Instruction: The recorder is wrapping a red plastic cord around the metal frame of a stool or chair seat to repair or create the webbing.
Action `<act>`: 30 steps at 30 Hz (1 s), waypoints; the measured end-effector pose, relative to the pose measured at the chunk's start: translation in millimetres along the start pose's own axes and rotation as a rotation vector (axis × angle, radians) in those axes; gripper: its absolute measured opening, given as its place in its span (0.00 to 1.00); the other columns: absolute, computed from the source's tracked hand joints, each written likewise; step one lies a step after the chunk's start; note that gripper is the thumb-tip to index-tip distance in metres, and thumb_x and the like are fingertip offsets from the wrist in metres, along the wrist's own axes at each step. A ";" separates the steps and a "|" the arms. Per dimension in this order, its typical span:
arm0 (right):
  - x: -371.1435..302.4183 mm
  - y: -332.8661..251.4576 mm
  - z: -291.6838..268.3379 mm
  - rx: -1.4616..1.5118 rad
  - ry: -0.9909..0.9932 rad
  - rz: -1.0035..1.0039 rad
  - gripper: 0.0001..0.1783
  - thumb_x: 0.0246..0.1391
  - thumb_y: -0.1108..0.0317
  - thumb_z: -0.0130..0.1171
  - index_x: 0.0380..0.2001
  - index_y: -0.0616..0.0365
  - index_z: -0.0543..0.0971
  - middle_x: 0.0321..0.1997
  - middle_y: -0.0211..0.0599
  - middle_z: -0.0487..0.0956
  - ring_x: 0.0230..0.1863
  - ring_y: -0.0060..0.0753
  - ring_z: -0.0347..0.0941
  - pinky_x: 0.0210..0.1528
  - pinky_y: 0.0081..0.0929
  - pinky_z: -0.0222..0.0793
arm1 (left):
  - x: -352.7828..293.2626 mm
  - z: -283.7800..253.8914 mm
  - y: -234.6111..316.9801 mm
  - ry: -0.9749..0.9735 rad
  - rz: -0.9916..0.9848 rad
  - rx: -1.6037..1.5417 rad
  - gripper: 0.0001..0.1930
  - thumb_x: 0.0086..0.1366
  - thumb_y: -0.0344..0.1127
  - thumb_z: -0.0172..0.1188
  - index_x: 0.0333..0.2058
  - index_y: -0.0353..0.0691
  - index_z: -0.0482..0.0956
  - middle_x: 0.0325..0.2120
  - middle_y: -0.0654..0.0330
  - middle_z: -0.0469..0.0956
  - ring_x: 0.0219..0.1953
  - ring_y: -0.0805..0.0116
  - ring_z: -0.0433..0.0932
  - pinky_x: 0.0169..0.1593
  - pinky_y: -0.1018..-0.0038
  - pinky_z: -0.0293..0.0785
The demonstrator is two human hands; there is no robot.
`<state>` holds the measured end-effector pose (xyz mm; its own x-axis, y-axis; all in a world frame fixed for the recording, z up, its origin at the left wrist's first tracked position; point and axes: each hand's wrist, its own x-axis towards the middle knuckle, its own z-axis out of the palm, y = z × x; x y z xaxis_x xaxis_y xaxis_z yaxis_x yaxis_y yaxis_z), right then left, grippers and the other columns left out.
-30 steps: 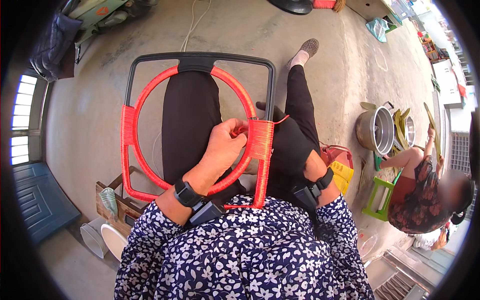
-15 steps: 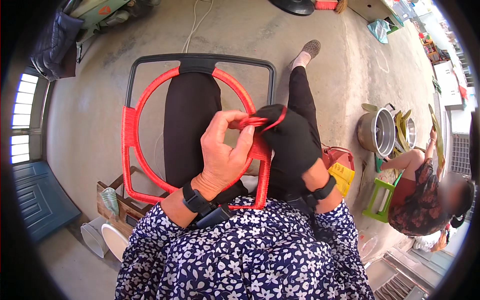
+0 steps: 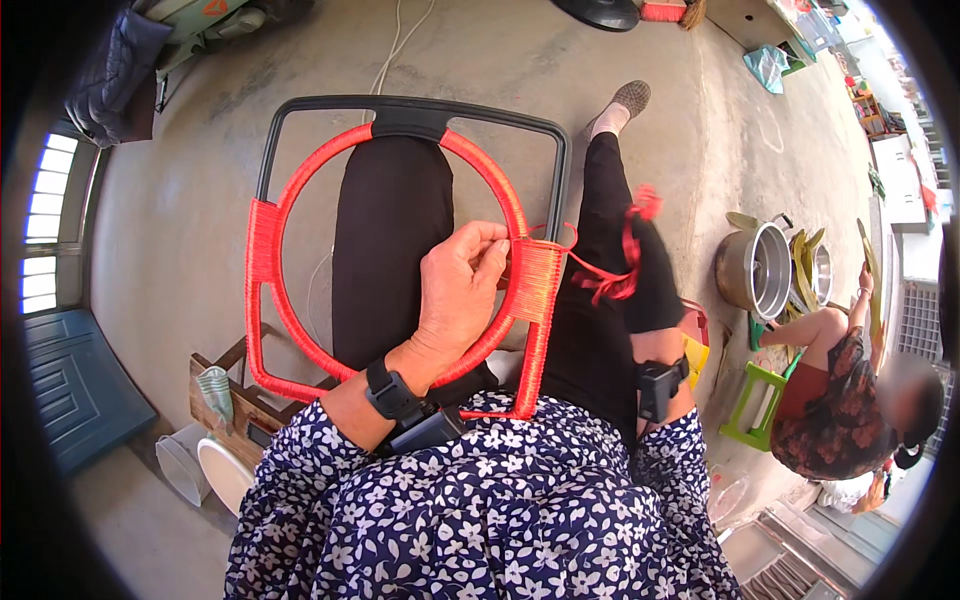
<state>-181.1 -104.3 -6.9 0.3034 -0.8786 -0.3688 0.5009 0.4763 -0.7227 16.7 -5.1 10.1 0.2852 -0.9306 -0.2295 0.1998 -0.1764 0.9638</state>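
A black frame with a round ring inside (image 3: 390, 104), much of it bound in glossy red cord, lies over my lap and left thigh. My left hand (image 3: 455, 290) is closed on the ring's right side, thumb and forefinger pinching beside the red-wrapped joint (image 3: 537, 280). From the top of that joint a strand of red cord (image 3: 590, 268) runs right to a loose, blurred bundle. My right hand (image 3: 658, 285), in a black glove, is at that bundle over my right leg. It appears closed on the cord, though its fingers are smeared against the dark trousers.
At right stand a metal pot (image 3: 752, 268) and a green stool (image 3: 750, 405), with a person seated holding a long leaf (image 3: 873, 275). A red bag (image 3: 692, 318) lies beside my right leg. To the left are a wooden stand (image 3: 230, 405) and a white bin (image 3: 183, 465).
My right hand has moved right, away from the joint, and the red cord bundle has gone with it, drawing out a strand. My left hand stays at the ring; the frame has shifted slightly right.
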 end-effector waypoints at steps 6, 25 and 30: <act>-3.7 28.0 43.6 -0.534 -0.148 0.129 0.14 0.57 0.61 0.58 0.40 0.61 0.78 0.24 0.22 0.74 0.19 0.11 0.64 0.21 0.14 0.58 | 4.4 -2.2 -2.4 0.098 0.197 0.325 0.06 0.66 0.25 0.54 0.38 0.31 0.77 0.25 0.61 0.80 0.27 0.75 0.80 0.31 0.77 0.77; -12.1 29.9 40.1 -0.564 -0.112 0.189 0.16 0.59 0.60 0.56 0.42 0.62 0.77 0.26 0.25 0.75 0.21 0.13 0.67 0.22 0.16 0.60 | -0.2 -6.6 1.6 0.020 -0.005 0.180 0.08 0.66 0.25 0.54 0.43 0.32 0.75 0.29 0.61 0.81 0.28 0.78 0.79 0.31 0.82 0.75; -9.1 35.5 38.4 -0.541 -0.102 0.180 0.15 0.59 0.60 0.56 0.41 0.62 0.77 0.25 0.25 0.75 0.21 0.13 0.66 0.22 0.16 0.60 | 5.1 -5.9 -3.2 0.031 0.091 0.257 0.06 0.65 0.24 0.55 0.40 0.31 0.77 0.28 0.60 0.81 0.27 0.79 0.79 0.31 0.82 0.75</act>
<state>-135.0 -78.0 -6.7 0.4358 -0.7647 -0.4746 -0.0437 0.5087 -0.8598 23.1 -7.4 5.0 0.3206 -0.9367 -0.1406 -0.0711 -0.1718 0.9826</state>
